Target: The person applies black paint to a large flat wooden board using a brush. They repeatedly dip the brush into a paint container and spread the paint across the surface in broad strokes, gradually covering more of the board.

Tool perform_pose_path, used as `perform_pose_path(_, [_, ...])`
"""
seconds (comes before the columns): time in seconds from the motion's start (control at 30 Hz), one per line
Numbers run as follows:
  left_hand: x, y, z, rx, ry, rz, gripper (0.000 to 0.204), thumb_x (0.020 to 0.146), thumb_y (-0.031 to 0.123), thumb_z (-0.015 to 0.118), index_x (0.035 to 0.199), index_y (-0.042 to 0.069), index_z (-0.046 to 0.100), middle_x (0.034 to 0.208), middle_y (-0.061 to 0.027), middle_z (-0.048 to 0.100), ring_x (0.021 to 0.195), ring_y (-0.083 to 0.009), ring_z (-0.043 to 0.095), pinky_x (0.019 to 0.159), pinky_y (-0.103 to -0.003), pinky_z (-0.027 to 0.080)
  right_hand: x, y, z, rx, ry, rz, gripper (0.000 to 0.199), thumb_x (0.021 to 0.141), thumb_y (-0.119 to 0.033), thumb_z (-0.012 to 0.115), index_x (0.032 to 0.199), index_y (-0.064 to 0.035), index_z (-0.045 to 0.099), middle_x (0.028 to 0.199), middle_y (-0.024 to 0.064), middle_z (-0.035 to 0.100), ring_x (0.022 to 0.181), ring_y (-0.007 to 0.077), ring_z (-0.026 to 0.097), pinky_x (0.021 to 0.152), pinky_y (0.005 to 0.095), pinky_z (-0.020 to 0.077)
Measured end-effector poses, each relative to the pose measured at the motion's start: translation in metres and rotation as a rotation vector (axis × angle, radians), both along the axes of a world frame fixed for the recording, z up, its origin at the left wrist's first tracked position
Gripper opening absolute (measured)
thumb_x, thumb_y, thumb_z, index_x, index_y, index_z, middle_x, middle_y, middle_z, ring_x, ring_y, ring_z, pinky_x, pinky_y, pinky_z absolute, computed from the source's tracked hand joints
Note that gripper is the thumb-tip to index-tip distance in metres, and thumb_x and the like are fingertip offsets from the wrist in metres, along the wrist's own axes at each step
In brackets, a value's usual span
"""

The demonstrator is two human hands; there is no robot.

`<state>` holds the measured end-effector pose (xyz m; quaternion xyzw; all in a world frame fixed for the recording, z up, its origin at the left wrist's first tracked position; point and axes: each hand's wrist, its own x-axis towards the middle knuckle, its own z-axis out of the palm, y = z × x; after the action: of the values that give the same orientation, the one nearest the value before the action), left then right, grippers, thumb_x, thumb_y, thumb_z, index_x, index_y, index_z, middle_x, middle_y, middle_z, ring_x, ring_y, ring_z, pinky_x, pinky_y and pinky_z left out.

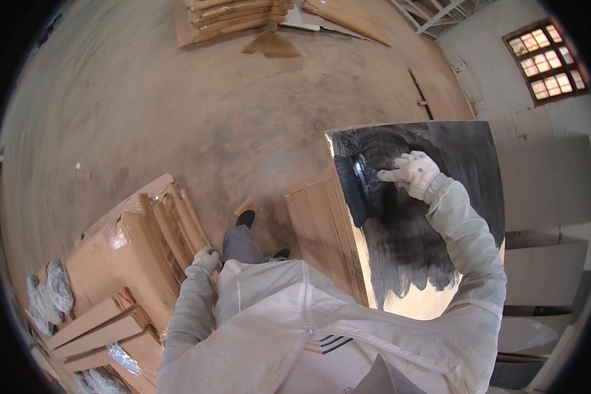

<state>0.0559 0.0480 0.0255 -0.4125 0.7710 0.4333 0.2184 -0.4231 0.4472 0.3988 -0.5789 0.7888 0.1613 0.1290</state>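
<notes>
My right hand [412,175], in a white work glove, grips a wide brush [366,187] with long dark bristles, one finger stretched along its back. The brush lies at the left edge of a large upright panel [440,213], whose face is mostly covered in wet-looking black coating. A pale strip along its lower edge is uncoated, with ragged black streaks ending above it. Low at my left side, my left hand [207,259], gloved too, is curled beside the stacked cardboard; nothing shows in its fingers.
Flattened cardboard cartons [134,253] stand at my left, with crumpled clear plastic [52,292] beside them. Folded cardboard [325,233] leans under the panel's left edge. More cardboard [230,16] lies at the far end of the dusty floor. Grey boards [548,272] line the right wall.
</notes>
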Motion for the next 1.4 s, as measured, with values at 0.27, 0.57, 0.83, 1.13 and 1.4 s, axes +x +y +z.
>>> perform_pose_path(0.27, [0.002,0.001,0.000,-0.020,-0.067,-0.033,0.038,0.094,0.029,0.065,0.121,0.006,0.077,0.120,-0.0203,0.076,0.119,-0.0359,0.071,0.106,-0.042,0.053,-0.052,-0.067,-0.003,-0.134,-0.059,-0.082,0.044,0.081,-0.010,0.077,0.119,-0.0303,0.082,0.097,0.0031,0.073,0.108,0.0295,0.067,0.096,0.0439,0.0509])
perform_pose_path(0.57, [0.011,0.004,-0.016,-0.044,-0.003,0.003,0.039,0.096,0.030,0.065,0.124,0.004,0.074,0.120,-0.0221,0.076,0.117,-0.0375,0.071,0.103,-0.043,0.054,-0.036,-0.063,0.010,-0.055,-0.031,-0.142,0.046,0.080,-0.005,0.074,0.116,-0.0327,0.083,0.110,0.0055,0.078,0.112,0.0313,0.070,0.100,0.0440,0.0543])
perform_pose_path(0.83, [0.015,0.025,0.010,-0.005,-0.102,0.019,0.038,0.097,0.030,0.067,0.124,0.004,0.075,0.117,-0.0178,0.078,0.111,-0.0317,0.074,0.101,-0.040,0.056,0.007,-0.029,0.010,-0.037,-0.007,-0.120,0.056,0.078,0.002,0.069,0.123,-0.0299,0.081,0.111,0.0100,0.080,0.109,0.0319,0.073,0.100,0.0418,0.0558])
perform_pose_path(1.13, [0.060,0.078,-0.005,-0.048,0.068,-0.002,0.038,0.096,0.030,0.068,0.122,0.004,0.075,0.118,-0.0182,0.078,0.115,-0.0318,0.073,0.102,-0.039,0.055,0.118,0.102,0.005,0.030,-0.028,-0.150,0.040,0.087,-0.017,0.071,0.120,-0.0392,0.080,0.098,0.0012,0.071,0.102,0.0259,0.066,0.094,0.0395,0.0502])
perform_pose_path(1.4, [0.061,0.122,0.039,-0.017,0.325,0.113,0.033,0.099,0.024,0.068,0.125,0.004,0.073,0.113,-0.0180,0.079,0.108,-0.0279,0.075,0.097,-0.038,0.057,0.041,0.067,-0.025,-0.301,-0.436,-0.768,0.040,0.092,-0.006,0.073,0.126,-0.0269,0.079,0.117,0.0138,0.077,0.104,0.0351,0.073,0.092,0.0402,0.0586])
